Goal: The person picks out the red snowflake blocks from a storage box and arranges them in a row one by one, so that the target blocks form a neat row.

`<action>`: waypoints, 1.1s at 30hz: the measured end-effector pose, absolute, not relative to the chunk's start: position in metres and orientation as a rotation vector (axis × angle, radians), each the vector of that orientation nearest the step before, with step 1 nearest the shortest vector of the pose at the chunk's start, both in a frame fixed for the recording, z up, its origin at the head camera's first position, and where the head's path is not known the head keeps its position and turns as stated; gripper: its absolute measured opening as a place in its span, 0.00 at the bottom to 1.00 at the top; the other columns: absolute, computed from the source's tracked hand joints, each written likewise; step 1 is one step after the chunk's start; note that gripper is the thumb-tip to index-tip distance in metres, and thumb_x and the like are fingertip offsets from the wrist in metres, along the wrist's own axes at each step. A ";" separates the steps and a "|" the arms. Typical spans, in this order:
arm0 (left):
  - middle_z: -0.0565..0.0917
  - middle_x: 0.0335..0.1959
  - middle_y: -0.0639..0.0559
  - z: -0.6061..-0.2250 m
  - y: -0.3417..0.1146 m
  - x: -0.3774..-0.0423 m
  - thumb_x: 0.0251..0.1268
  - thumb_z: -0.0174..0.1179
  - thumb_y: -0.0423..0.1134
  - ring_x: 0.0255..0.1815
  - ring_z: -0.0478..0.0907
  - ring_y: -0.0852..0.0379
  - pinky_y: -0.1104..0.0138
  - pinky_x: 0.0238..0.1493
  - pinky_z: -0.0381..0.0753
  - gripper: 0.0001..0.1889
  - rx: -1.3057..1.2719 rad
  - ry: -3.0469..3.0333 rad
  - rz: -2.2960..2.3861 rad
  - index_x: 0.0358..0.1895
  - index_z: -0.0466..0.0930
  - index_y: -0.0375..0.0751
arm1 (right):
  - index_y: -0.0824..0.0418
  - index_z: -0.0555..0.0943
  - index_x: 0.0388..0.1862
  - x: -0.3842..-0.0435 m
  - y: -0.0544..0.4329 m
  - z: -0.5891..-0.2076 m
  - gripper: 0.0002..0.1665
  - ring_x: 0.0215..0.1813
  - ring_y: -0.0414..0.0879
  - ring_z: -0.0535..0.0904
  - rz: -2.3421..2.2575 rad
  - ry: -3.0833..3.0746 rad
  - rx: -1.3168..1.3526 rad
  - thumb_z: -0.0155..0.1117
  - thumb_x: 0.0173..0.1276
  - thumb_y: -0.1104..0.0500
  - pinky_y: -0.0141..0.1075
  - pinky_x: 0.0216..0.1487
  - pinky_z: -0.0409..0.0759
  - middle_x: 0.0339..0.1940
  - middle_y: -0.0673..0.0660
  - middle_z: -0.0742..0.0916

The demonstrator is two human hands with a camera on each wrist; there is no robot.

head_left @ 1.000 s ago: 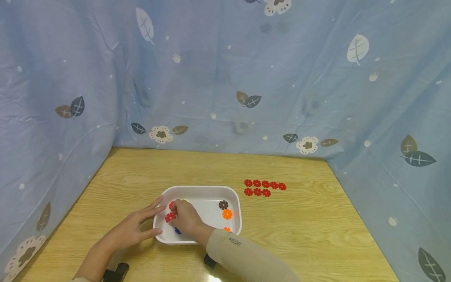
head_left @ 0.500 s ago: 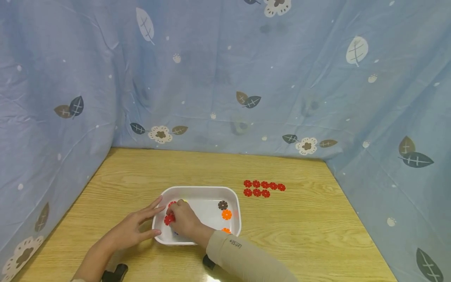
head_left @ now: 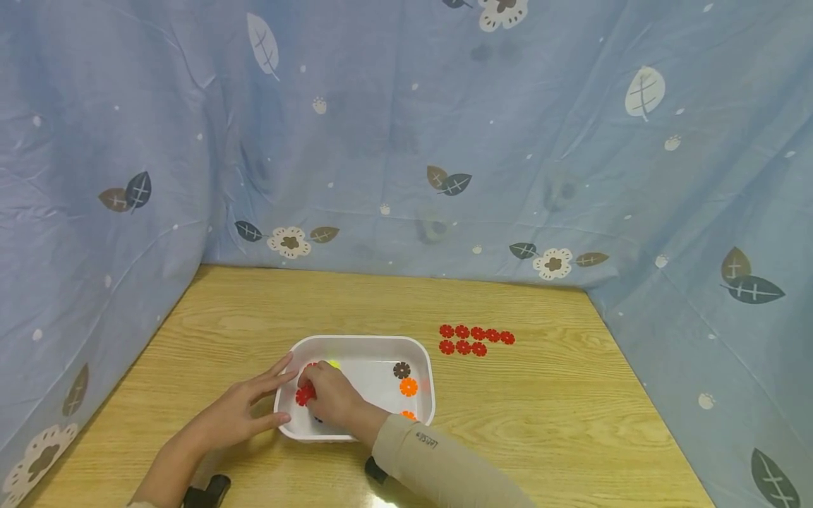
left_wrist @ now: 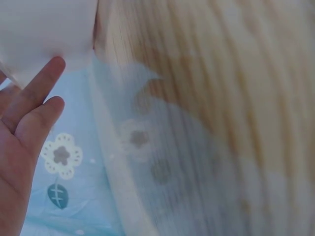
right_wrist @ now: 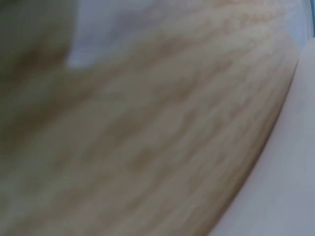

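Note:
In the head view my right hand (head_left: 336, 398) reaches into a white plastic tray (head_left: 416, 346), fingers curled down at its left end. Its fingertips pinch a red snowflake disc (head_left: 303, 396), a small flat notched round piece. Another red disc (head_left: 310, 367) and a yellow-green disc (head_left: 334, 365) show just beyond the knuckles, partly covered. A dark blue bit peeks out under the hand. My left hand (head_left: 238, 413) lies along the tray's left side with straight, spread fingers touching the rim; the left wrist view shows its fingers (left_wrist: 42, 86) against the tray wall.
Inside the tray at right lie a brown disc (head_left: 401, 370) and orange discs (head_left: 409, 386). Right of the tray, several red discs (head_left: 462, 331) form two rows on the wooden table (head_left: 540, 409). A blue patterned curtain (head_left: 381, 141) encloses the back and sides.
My right hand has shifted slightly left and toward me in the tray, with the red disc moving a little along with it. My left hand stays at the rim.

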State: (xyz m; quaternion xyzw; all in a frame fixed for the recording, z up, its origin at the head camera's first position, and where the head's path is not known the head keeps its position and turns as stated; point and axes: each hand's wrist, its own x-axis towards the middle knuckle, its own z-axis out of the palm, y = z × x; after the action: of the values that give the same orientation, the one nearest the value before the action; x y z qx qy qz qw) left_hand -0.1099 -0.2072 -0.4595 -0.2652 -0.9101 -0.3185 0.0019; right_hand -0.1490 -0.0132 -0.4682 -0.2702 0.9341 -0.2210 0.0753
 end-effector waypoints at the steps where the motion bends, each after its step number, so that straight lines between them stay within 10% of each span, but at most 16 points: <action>1: 0.61 0.74 0.48 -0.459 -0.207 -0.110 0.57 0.65 0.50 0.66 0.67 0.47 0.59 0.55 0.79 0.33 -0.833 -2.855 -1.006 0.66 0.70 0.48 | 0.53 0.81 0.40 -0.149 -0.013 -0.469 0.14 0.34 0.31 0.70 -0.671 2.799 -0.821 0.70 0.55 0.64 0.20 0.40 0.71 0.34 0.44 0.78; 33: 0.60 0.74 0.44 -0.452 -0.205 -0.108 0.59 0.64 0.49 0.66 0.66 0.39 0.47 0.55 0.76 0.32 -0.840 -2.863 -1.020 0.67 0.69 0.46 | 0.61 0.84 0.45 -0.154 0.025 -0.445 0.15 0.38 0.39 0.81 -1.700 2.176 -0.231 0.66 0.58 0.68 0.32 0.45 0.82 0.39 0.51 0.87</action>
State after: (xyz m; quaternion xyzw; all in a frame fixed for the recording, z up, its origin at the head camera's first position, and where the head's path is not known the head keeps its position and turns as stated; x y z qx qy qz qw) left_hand -0.1084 -0.2049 -0.4522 -0.2663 -0.9080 -0.3235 -0.0060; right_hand -0.1539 0.0249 -0.4450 -0.0820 0.7718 -0.6030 0.1844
